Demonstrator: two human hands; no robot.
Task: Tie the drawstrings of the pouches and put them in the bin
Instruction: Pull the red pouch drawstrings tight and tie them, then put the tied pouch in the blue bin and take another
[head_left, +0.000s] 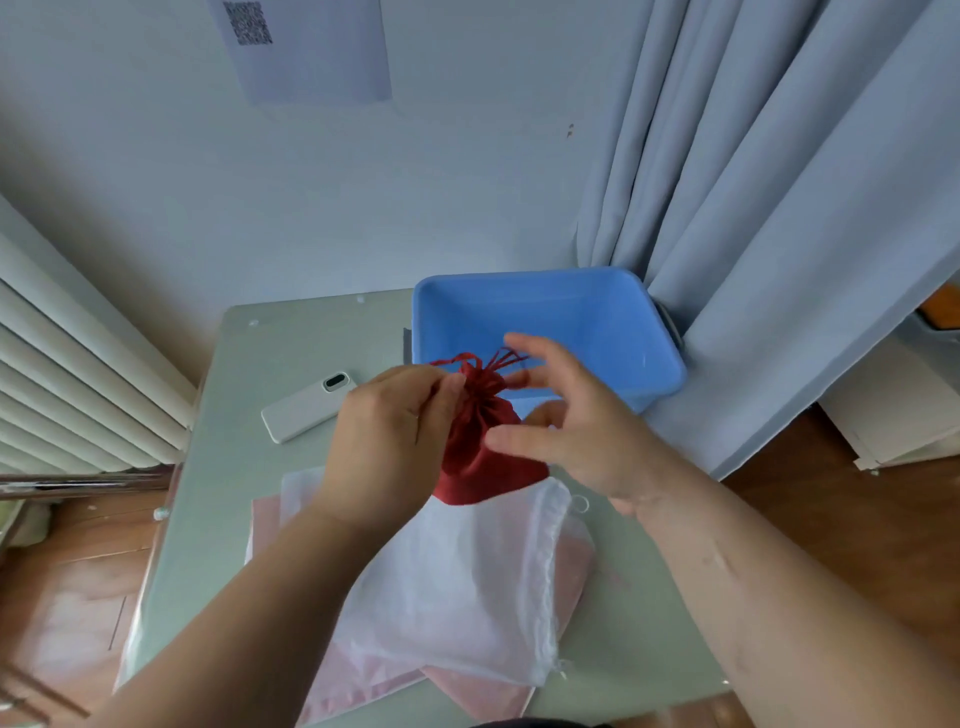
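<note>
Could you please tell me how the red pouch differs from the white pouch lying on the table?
The red pouch is opaque and held up by the left hand, while the white pouch is sheer and lies flat on the table, untouched. The red pouch's mouth is gathered shut, its drawstrings bunched on top; the white pouch's mouth lies ungathered. The red pouch looks smaller than the white pouch. Both are drawstring fabric pouches outside the blue bin.
</note>
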